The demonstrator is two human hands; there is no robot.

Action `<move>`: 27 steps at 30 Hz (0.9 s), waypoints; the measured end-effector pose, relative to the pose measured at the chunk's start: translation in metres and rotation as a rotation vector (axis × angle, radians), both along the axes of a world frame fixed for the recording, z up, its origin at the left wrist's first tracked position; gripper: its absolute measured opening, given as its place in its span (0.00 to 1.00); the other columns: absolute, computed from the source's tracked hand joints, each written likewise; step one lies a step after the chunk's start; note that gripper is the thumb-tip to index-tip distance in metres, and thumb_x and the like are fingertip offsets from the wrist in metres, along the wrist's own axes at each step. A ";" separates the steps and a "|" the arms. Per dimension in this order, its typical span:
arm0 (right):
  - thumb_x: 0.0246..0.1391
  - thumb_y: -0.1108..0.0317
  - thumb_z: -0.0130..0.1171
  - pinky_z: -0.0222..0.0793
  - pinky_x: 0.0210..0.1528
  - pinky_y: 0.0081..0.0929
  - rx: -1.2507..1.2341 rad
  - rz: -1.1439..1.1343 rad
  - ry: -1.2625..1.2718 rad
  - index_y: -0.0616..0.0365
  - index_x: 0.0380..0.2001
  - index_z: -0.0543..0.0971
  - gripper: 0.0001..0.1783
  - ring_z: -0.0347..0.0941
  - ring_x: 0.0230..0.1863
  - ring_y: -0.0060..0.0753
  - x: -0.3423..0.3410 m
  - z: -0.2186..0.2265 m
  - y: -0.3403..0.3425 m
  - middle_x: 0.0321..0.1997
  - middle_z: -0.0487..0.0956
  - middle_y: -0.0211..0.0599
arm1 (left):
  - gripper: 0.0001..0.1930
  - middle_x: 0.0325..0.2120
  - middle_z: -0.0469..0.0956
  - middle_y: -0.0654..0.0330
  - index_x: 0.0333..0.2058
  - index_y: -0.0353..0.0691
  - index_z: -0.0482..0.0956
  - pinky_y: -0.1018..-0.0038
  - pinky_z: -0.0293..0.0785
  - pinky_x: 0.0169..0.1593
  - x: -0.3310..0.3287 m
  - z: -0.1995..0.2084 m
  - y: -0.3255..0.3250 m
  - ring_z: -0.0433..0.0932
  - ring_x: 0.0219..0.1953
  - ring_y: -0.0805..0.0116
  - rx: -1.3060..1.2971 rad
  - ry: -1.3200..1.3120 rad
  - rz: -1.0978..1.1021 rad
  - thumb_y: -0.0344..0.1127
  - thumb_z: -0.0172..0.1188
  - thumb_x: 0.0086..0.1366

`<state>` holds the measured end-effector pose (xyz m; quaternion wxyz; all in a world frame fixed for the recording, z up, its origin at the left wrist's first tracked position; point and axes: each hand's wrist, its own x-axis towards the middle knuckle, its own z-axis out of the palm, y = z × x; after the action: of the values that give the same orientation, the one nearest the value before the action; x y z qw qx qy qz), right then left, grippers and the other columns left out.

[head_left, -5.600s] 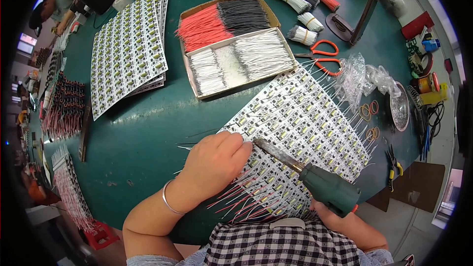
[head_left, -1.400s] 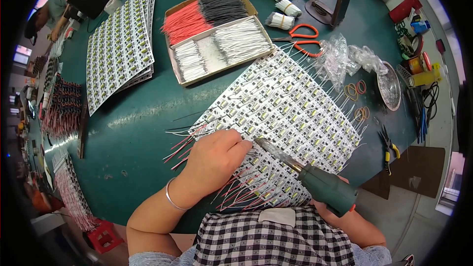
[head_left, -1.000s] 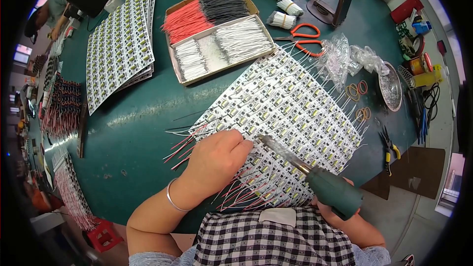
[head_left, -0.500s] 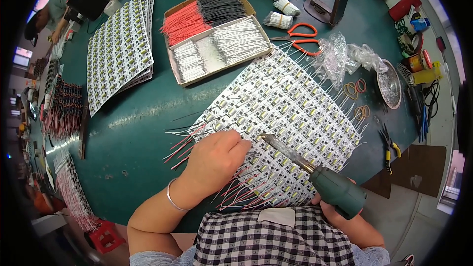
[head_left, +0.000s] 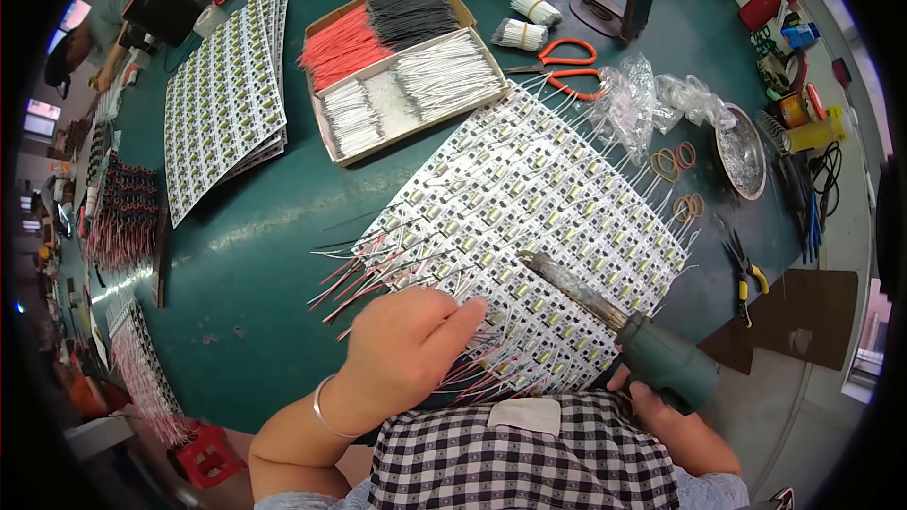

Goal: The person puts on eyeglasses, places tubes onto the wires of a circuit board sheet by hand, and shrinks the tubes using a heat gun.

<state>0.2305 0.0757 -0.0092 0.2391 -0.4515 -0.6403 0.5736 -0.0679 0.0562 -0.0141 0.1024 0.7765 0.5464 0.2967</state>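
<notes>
- Far left on the green counter (head_left: 283, 274): a leaning stack of bare LED panels (head_left: 227, 99), with red-wired strips (head_left: 121, 212) beyond its near left side.
- Next, a shallow cardboard tray (head_left: 385, 102), divided among red, black and white cut wires.
- The left hand (head_left: 406, 335), with a silver bangle (head_left: 323, 411) at its wrist, is at the near left part of the LED sheet; its grip is narrow, fingers curled and thumb against forefinger, but I cannot tell whether a wire is pinched there.
- The LED sheet (head_left: 562, 203) lies flat and turned cornerwise, its upper corner by the tray, with red, white and black leads (head_left: 354, 288) fanning off its left edge.
- Above the sheet, the soldering iron (head_left: 642, 345) has its long axis slanting from the handle at lower right to the tip at upper left. The tip is near the left fingertips, to their right and farther from the body; whether it touches the sheet, I cannot tell. The left hand is nearer the tip.
- The right hand (head_left: 657, 408) has its grip wrapped around the green handle, partly hidden beneath it.
- Far right: a metal dish (head_left: 742, 151) and yellow-handled pliers (head_left: 744, 274).
</notes>
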 end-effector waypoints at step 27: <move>0.36 0.72 0.62 0.72 0.36 0.30 0.474 0.343 -0.263 0.61 0.38 0.77 0.19 0.75 0.33 0.41 0.003 -0.014 0.003 0.39 0.76 0.43 | 0.14 0.20 0.70 0.62 0.29 0.40 0.78 0.73 0.69 0.23 0.010 -0.038 0.010 0.72 0.21 0.66 -0.060 0.001 0.013 0.23 0.60 0.38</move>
<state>0.2338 0.0788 -0.0237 0.1524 -0.3389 -0.8483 0.3772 -0.0576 0.0658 -0.0522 0.1234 0.7697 0.5600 0.2805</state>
